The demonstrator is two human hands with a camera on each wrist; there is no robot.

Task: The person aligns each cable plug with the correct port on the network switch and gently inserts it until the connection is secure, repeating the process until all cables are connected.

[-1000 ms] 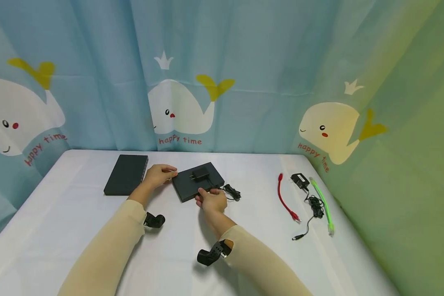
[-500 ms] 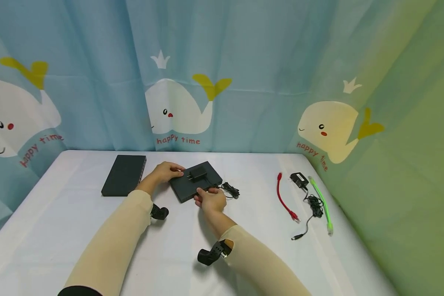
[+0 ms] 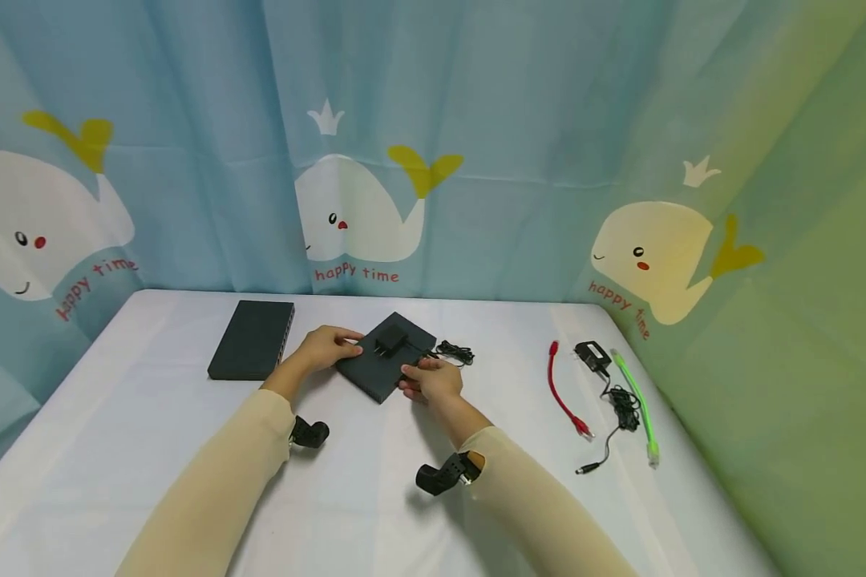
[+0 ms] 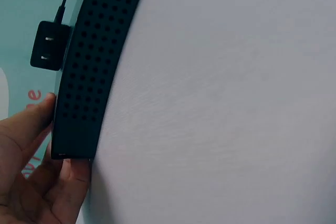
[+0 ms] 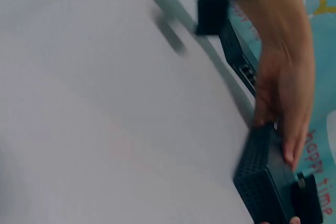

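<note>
Both hands hold a flat black network switch (image 3: 364, 373), turned at an angle on the white table. A black power adapter (image 3: 390, 339) lies on its top, prongs pointing left in the head view. My left hand (image 3: 325, 347) grips the far left edge, thumb on top and fingers below, as the left wrist view shows. My right hand (image 3: 435, 380) pinches the near right edge, thumb on top. Round vent holes cover one side of the switch (image 4: 97, 51) in the left wrist view. In the right wrist view, the left hand (image 5: 286, 77) reaches down to the switch (image 5: 257, 179).
Another black network switch (image 3: 252, 340) lies at the left, ports on its right side. The adapter's bundled cord (image 3: 456, 353) rests beyond the right hand. At the right lie a red network cable (image 3: 559, 393), a second power adapter (image 3: 592, 356) and a green network cable (image 3: 637, 405).
The held switch has turned counterclockwise as seen from the head, adapter on top. The left hand has shifted right onto its far left edge; the right hand has moved right and slightly away.
</note>
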